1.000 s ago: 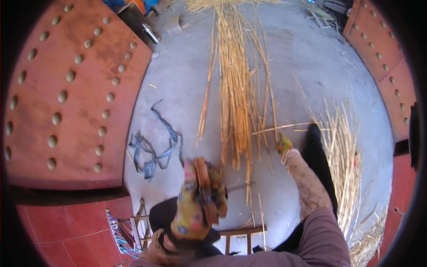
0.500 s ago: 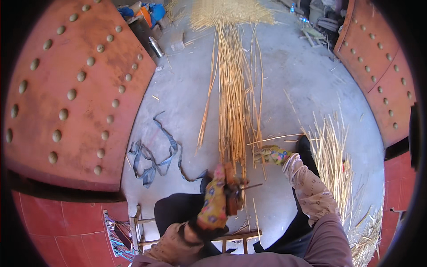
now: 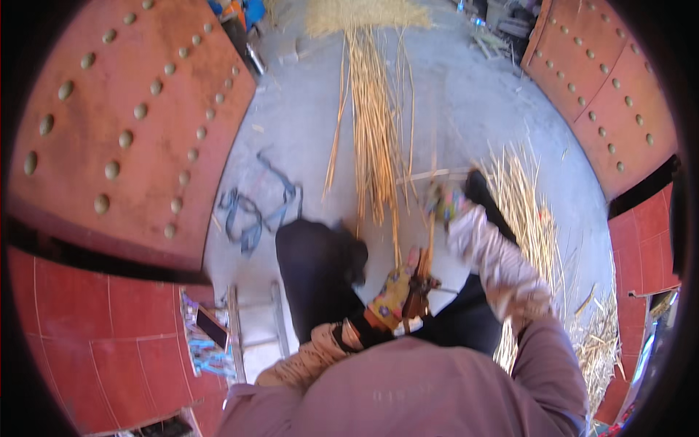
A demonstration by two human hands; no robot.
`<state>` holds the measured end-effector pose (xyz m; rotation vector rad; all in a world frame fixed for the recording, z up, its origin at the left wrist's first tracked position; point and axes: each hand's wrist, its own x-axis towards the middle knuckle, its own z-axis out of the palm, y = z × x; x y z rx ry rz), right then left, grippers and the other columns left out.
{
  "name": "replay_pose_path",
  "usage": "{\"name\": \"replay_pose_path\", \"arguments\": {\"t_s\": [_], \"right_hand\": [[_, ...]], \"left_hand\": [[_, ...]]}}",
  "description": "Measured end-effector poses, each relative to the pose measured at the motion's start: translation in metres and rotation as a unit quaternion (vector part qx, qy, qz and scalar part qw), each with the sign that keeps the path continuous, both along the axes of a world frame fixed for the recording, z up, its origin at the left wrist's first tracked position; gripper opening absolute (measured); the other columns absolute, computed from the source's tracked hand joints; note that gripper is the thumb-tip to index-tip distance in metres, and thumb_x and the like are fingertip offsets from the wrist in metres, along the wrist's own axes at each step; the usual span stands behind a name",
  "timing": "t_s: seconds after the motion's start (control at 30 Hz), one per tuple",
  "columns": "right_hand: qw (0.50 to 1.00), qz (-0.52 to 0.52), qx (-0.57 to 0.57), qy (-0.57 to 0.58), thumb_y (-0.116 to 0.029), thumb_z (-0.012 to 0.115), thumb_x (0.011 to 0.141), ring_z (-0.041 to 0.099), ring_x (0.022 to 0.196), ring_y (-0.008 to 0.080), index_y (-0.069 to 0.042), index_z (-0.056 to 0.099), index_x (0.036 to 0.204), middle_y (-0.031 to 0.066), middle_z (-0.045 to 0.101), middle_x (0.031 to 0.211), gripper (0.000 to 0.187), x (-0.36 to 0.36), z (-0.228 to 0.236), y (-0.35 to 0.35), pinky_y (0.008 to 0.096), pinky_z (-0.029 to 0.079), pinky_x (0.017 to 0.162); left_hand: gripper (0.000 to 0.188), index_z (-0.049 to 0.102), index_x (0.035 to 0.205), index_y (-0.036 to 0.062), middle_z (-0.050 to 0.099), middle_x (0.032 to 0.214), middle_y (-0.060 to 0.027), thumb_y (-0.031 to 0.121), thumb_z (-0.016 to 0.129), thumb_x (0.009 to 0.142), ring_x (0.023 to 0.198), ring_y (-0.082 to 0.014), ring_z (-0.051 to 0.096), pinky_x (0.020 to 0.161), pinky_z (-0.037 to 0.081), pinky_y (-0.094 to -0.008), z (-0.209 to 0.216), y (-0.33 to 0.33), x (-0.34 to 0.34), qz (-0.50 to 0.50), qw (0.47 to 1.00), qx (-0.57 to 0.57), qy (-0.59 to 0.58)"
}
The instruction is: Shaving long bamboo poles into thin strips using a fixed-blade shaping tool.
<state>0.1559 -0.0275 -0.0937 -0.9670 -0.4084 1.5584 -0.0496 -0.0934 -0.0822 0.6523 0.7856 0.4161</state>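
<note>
My left hand, in a yellow flowered glove, is closed around a brown wooden tool with a dark metal rod, held low between my knees. My right hand, gloved in the same pattern and smeared by motion, is ahead of it to the right. It appears closed on a thin reed stalk that runs down to the tool. A long bundle of tan reeds lies on the floor ahead, its near ends close to my left hand. What part of the tool meets the stalk is too blurred to tell.
Pale split reeds are piled beside my right foot. A grey strap lies tangled on the left. Farther off is a woven mat. Studded red doors stand on both sides, and a metal flask is by the left one.
My left hand has drawn the tool down and right, nearer my body. The right hand remains ahead, now with a stalk between it and the tool. My left knee has swung into view and the view has tilted.
</note>
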Motion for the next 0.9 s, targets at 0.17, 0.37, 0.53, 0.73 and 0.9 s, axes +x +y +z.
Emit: {"name": "replay_pose_path", "arguments": {"t_s": [0.17, 0.37, 0.53, 0.73, 0.9], "right_hand": [[0.988, -0.124, 0.076, 0.051, -0.025, 0.045, 0.093, 0.048, 0.064, 0.0164, -0.006, 0.051, 0.103, 0.0037, 0.047, 0.073, 0.022, 0.031, 0.041, 0.042, 0.0306, 0.040, 0.058], [0.967, -0.217, 0.119, 0.061, -0.026, 0.041, 0.094, 0.030, 0.043, 0.0114, -0.012, 0.044, 0.082, -0.0026, 0.032, 0.054, 0.018, 0.019, 0.082, 0.038, 0.0284, 0.028, 0.043], [0.951, -0.280, 0.129, 0.005, -0.028, 0.041, 0.094, 0.026, 0.041, 0.0081, -0.005, 0.048, 0.088, -0.0061, 0.030, 0.055, 0.025, -0.016, 0.097, 0.027, 0.0252, 0.024, 0.040], [0.983, -0.134, 0.063, 0.104, -0.029, 0.042, 0.094, 0.030, 0.041, 0.0080, -0.012, 0.048, 0.084, -0.0058, 0.034, 0.055, 0.021, -0.067, 0.080, -0.012, 0.0248, 0.027, 0.040], [0.972, -0.154, 0.055, 0.167, -0.028, 0.042, 0.094, 0.031, 0.042, 0.0075, -0.009, 0.049, 0.088, -0.0050, 0.038, 0.058, 0.021, -0.024, 0.118, 0.009, 0.0256, 0.031, 0.041]], "left_hand": [[0.045, 0.053, 0.107, 0.0155, 0.057, 0.082, -0.0037, 0.055, 0.051, 0.084, 0.066, -0.0119, 0.053, 0.054, 0.043, -0.0256, 0.042, 0.003, -0.044, -0.036, 0.990, -0.138, 0.000], [0.047, 0.057, 0.093, 0.0101, 0.053, 0.070, -0.0007, 0.056, 0.051, 0.084, 0.058, -0.0110, 0.051, 0.051, 0.042, -0.0240, 0.084, -0.006, -0.052, -0.035, 0.996, -0.069, 0.049], [0.051, 0.058, 0.087, 0.0099, 0.056, 0.069, -0.0019, 0.060, 0.049, 0.083, 0.055, -0.0123, 0.053, 0.048, 0.044, -0.0263, 0.087, -0.006, -0.053, -0.047, 0.998, -0.028, 0.013], [0.056, 0.057, 0.083, 0.0090, 0.053, 0.062, -0.0024, 0.064, 0.047, 0.082, 0.045, -0.0154, 0.050, 0.041, 0.041, -0.0284, 0.094, 0.016, -0.038, -0.047, 0.996, 0.039, 0.059], [0.054, 0.054, 0.088, 0.0097, 0.052, 0.065, -0.0030, 0.062, 0.048, 0.082, 0.051, -0.0134, 0.050, 0.047, 0.040, -0.0267, 0.103, 0.022, -0.021, -0.037, 0.996, 0.073, 0.035]]}}
